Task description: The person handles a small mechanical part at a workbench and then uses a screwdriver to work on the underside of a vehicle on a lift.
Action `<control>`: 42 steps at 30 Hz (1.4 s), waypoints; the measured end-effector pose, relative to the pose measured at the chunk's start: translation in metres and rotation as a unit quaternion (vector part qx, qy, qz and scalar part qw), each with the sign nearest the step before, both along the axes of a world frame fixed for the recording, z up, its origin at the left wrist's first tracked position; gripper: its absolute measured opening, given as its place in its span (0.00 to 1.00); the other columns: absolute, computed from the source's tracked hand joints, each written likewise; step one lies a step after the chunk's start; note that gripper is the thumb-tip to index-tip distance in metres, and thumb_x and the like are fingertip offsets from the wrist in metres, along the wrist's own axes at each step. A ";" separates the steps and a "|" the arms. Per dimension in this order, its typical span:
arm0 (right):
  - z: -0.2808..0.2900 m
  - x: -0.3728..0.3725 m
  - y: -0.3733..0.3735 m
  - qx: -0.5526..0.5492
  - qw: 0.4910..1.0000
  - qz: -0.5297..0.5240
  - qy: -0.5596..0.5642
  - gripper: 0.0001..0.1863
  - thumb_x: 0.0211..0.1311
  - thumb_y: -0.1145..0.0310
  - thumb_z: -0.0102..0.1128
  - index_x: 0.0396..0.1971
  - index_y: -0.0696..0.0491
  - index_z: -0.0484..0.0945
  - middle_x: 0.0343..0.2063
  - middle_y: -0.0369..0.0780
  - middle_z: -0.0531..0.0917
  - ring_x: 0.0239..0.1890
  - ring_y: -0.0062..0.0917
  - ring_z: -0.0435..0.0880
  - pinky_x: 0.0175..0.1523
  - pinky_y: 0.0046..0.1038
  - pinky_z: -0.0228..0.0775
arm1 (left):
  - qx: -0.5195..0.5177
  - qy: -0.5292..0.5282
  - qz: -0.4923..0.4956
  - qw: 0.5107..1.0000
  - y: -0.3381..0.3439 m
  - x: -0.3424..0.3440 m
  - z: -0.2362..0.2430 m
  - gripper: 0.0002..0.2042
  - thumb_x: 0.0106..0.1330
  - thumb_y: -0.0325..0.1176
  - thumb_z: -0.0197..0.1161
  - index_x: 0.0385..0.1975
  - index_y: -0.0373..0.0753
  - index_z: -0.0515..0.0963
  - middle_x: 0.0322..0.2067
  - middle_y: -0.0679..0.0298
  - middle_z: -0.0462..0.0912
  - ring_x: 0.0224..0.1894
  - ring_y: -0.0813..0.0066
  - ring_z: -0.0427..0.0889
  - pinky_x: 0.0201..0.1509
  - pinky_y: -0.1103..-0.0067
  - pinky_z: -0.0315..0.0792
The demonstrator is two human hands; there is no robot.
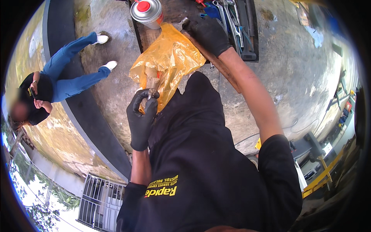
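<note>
My left hand (pixel 141 121), in a black glove, is closed in a pinch at the lower edge of a crinkled yellow plastic bag (pixel 174 48). Between its fingertips sits a small grey, dirty-looking part (pixel 151 94) whose kind I cannot make out. Inside the bag, a brownish packet (pixel 152 79) shows through the opening. My right hand (pixel 208 34), gloved too, is over the tray's wooden surface with its fingers curled. A short metal cylindrical piece (pixel 185 20) pokes out at its fingertips; the rest is hidden by the dark glove.
A metal can with a red cap (pixel 143 6) stands beyond the bag. Several wrenches (pixel 232 23) lie in the dark tool tray (pixel 250 56) at the right. On the left, another person in blue jeans (pixel 73 83) is near a low dark ledge (pixel 92 127). Stained concrete floor (pixel 286 73) surrounds the tray.
</note>
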State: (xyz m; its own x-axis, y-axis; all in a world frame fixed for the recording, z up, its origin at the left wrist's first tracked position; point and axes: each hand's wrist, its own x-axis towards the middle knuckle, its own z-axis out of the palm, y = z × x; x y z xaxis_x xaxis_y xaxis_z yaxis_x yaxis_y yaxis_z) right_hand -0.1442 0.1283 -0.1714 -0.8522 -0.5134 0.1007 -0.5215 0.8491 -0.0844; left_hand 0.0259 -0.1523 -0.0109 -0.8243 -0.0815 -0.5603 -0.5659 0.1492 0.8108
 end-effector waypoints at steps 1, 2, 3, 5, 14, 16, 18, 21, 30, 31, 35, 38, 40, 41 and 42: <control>-0.004 -0.001 0.003 0.026 1.000 -0.003 -0.012 0.09 0.61 0.67 0.63 0.41 0.45 0.84 0.48 0.39 0.83 0.45 0.35 0.84 0.47 0.38 0.78 | 0.012 -0.001 -0.006 1.000 0.003 -0.006 -0.002 0.07 0.69 0.27 0.62 0.43 0.33 0.82 0.36 0.68 0.82 0.32 0.86 0.77 0.36 0.85 0.71; -0.013 -0.003 0.006 -0.021 1.000 0.009 0.019 0.09 0.64 0.64 0.64 0.41 0.48 0.84 0.45 0.39 0.84 0.43 0.36 0.85 0.47 0.39 0.78 | 0.026 -0.006 -0.014 1.000 0.011 -0.013 0.000 0.07 0.70 0.28 0.62 0.43 0.34 0.82 0.34 0.69 0.82 0.30 0.88 0.75 0.33 0.87 0.70; -0.004 -0.003 0.009 -0.041 0.999 -0.026 0.014 0.09 0.65 0.63 0.64 0.41 0.49 0.84 0.44 0.40 0.85 0.42 0.38 0.86 0.46 0.40 0.78 | 0.038 -0.011 -0.016 0.999 0.018 -0.018 0.003 0.07 0.72 0.30 0.61 0.43 0.35 0.82 0.33 0.70 0.81 0.28 0.90 0.74 0.29 0.88 0.68; 0.041 0.007 0.009 -0.087 0.992 -0.093 -0.008 0.09 0.67 0.62 0.64 0.41 0.51 0.83 0.43 0.41 0.85 0.41 0.40 0.87 0.43 0.40 0.79 | 0.069 -0.072 -0.004 0.995 0.024 -0.020 0.007 0.08 0.71 0.29 0.61 0.45 0.35 0.81 0.38 0.70 0.81 0.36 0.89 0.75 0.41 0.86 0.72; 0.159 0.117 -0.056 -0.443 0.838 -0.124 -0.294 0.09 0.67 0.73 0.66 0.44 0.60 0.83 0.32 0.41 0.85 0.32 0.20 0.85 0.40 0.24 0.77 | 0.137 0.017 0.008 0.990 0.033 -0.023 -0.015 0.15 0.73 0.28 0.61 0.57 0.36 0.76 0.48 0.66 0.79 0.46 0.85 0.76 0.50 0.84 0.72; 0.153 0.117 -0.061 -0.455 0.802 -0.169 -0.348 0.08 0.66 0.71 0.66 0.41 0.58 0.83 0.34 0.44 0.86 0.35 0.33 0.86 0.43 0.31 0.77 | 0.140 0.004 -0.012 0.990 0.030 -0.024 -0.014 0.16 0.73 0.28 0.60 0.59 0.35 0.75 0.51 0.65 0.78 0.50 0.83 0.76 0.56 0.82 0.72; 0.148 0.116 -0.063 -0.457 0.785 -0.185 -0.375 0.08 0.65 0.70 0.66 0.40 0.57 0.83 0.35 0.45 0.86 0.37 0.40 0.87 0.44 0.35 0.77 | 0.153 -0.024 -0.004 0.988 0.029 -0.029 -0.009 0.16 0.74 0.28 0.59 0.60 0.35 0.75 0.51 0.65 0.79 0.52 0.82 0.76 0.59 0.80 0.72; 0.147 0.113 -0.062 -0.452 0.793 -0.170 -0.372 0.08 0.65 0.68 0.66 0.38 0.57 0.83 0.33 0.45 0.86 0.35 0.39 0.87 0.43 0.35 0.76 | 0.176 -0.059 -0.005 0.983 0.026 -0.029 -0.008 0.15 0.76 0.31 0.58 0.59 0.35 0.75 0.51 0.64 0.80 0.53 0.81 0.77 0.60 0.79 0.72; 0.144 0.119 -0.061 -0.407 0.851 -0.136 -0.302 0.07 0.64 0.73 0.67 0.40 0.56 0.84 0.29 0.37 0.84 0.31 0.23 0.86 0.37 0.26 0.76 | 0.005 0.167 -0.210 0.963 0.015 -0.030 -0.014 0.15 0.81 0.33 0.53 0.59 0.32 0.75 0.53 0.57 0.81 0.54 0.69 0.81 0.62 0.76 0.73; 0.150 0.118 -0.063 -0.407 0.848 -0.147 -0.308 0.06 0.64 0.74 0.67 0.39 0.56 0.83 0.29 0.37 0.84 0.31 0.23 0.86 0.36 0.26 0.76 | 0.018 0.159 -0.209 0.965 0.014 -0.032 -0.013 0.15 0.80 0.32 0.53 0.59 0.33 0.75 0.54 0.55 0.80 0.54 0.66 0.82 0.63 0.75 0.73; 0.151 0.117 -0.066 -0.412 0.841 -0.178 -0.302 0.05 0.63 0.71 0.68 0.35 0.56 0.82 0.28 0.37 0.84 0.29 0.26 0.85 0.36 0.29 0.75 | -0.033 0.239 -0.279 0.930 0.002 -0.034 -0.020 0.20 0.71 0.22 0.60 0.63 0.34 0.72 0.58 0.52 0.80 0.57 0.58 0.82 0.64 0.72 0.74; 0.151 0.117 -0.069 -0.421 0.838 -0.198 -0.287 0.07 0.62 0.69 0.69 0.34 0.56 0.81 0.28 0.39 0.83 0.28 0.30 0.84 0.37 0.31 0.74 | -0.057 0.216 -0.307 0.925 -0.010 -0.033 -0.028 0.31 0.62 0.15 0.68 0.67 0.35 0.69 0.59 0.53 0.79 0.59 0.63 0.81 0.64 0.72 0.76; 0.150 0.120 -0.073 -0.435 0.824 -0.212 -0.294 0.08 0.62 0.68 0.69 0.33 0.56 0.81 0.28 0.40 0.83 0.28 0.33 0.84 0.38 0.33 0.73 | -0.035 0.141 -0.286 0.947 -0.014 -0.031 -0.025 0.31 0.61 0.15 0.67 0.67 0.34 0.69 0.59 0.53 0.79 0.59 0.64 0.81 0.63 0.72 0.76; 0.150 0.121 -0.076 -0.442 0.817 -0.220 -0.297 0.09 0.62 0.67 0.69 0.33 0.56 0.81 0.28 0.41 0.83 0.28 0.34 0.83 0.38 0.33 0.73 | -0.036 0.132 -0.284 0.949 -0.016 -0.031 -0.024 0.31 0.61 0.15 0.67 0.67 0.35 0.69 0.59 0.52 0.79 0.59 0.62 0.81 0.64 0.72 0.75; 0.149 0.121 -0.077 -0.438 0.825 -0.212 -0.286 0.09 0.62 0.67 0.69 0.32 0.56 0.80 0.27 0.41 0.83 0.28 0.35 0.83 0.37 0.33 0.73 | -0.061 0.179 -0.301 0.935 -0.016 -0.032 -0.025 0.32 0.60 0.15 0.67 0.67 0.35 0.69 0.59 0.50 0.79 0.60 0.56 0.81 0.65 0.69 0.75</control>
